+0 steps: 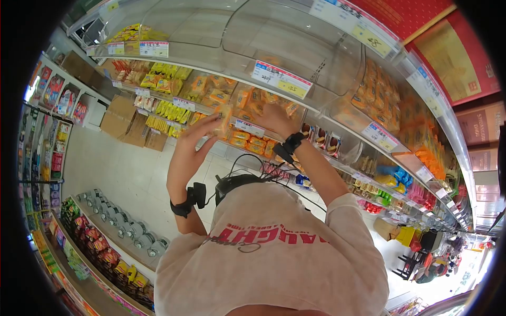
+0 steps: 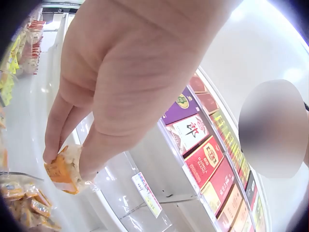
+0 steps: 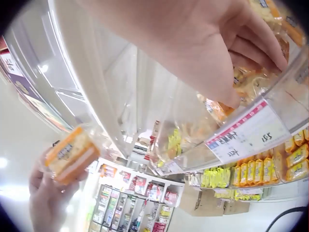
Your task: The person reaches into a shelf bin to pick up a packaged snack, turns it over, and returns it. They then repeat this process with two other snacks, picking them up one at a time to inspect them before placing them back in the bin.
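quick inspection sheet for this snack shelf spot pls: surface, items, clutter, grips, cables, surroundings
surface: clear bin on a shelf, with a price tag on its front edge.
job's things: one orange snack packet in hand, and more orange packets inside the bin.
clutter: cardboard boxes on the floor.
grips: left hand pinches the orange snack packet. The right hand is in the bin, fingers curled among the packets; a hold cannot be told.
cables: black cable loops between the arms.
surroundings: shop aisle, stocked shelves opposite.
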The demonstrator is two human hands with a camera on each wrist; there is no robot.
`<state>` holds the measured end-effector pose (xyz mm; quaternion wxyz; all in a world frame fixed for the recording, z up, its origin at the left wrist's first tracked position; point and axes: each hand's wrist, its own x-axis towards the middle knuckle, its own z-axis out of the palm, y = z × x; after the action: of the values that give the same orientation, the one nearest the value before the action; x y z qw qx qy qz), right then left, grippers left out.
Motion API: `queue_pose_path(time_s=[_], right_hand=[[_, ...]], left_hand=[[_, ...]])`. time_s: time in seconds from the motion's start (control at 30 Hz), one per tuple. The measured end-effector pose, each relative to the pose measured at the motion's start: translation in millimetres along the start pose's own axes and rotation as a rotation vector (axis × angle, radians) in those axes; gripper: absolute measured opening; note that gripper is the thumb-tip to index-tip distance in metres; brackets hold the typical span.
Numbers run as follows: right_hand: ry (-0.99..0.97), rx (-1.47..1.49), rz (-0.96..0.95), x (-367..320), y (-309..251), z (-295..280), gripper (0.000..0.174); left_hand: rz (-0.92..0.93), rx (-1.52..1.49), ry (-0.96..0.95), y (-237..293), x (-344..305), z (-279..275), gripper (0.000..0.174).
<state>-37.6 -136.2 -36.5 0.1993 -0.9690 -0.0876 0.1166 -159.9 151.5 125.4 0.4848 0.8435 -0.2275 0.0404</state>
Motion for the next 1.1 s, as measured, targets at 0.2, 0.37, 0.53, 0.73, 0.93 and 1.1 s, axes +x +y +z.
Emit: queue_pose_path(time_s=[0.2,0.37,0.53,0.73,0.93,1.1], right_hand=[[-0.012,0.005,-0.003,-18,-19,-23,0.07],[0.411,0.119,-0.115,-60,-24,-39,0.074],[0.171,0.525,-0.202,-143,-40,-99,0.063],[0.301,0.786,-0.426,-232,-44,-148,0.057],[0.724,1.109,-0.333,-300,-22,-162,0.067],[1.125,1.153,-0.276,-315,-36,-189,0.06]], left_hand=[[0.069,0.022,0.007,26,-4,-17,0.047],[0.131,-0.157,-0.146,38,-3,-34,0.046],[0.24,-0.317,-0.161,47,8,-29,0.046],[0.491,-0.359,-0.222,83,46,3,0.043],[0.76,-0.228,-0.129,135,82,70,0.043],[1.053,-0.114,-0.036,177,107,137,0.044]])
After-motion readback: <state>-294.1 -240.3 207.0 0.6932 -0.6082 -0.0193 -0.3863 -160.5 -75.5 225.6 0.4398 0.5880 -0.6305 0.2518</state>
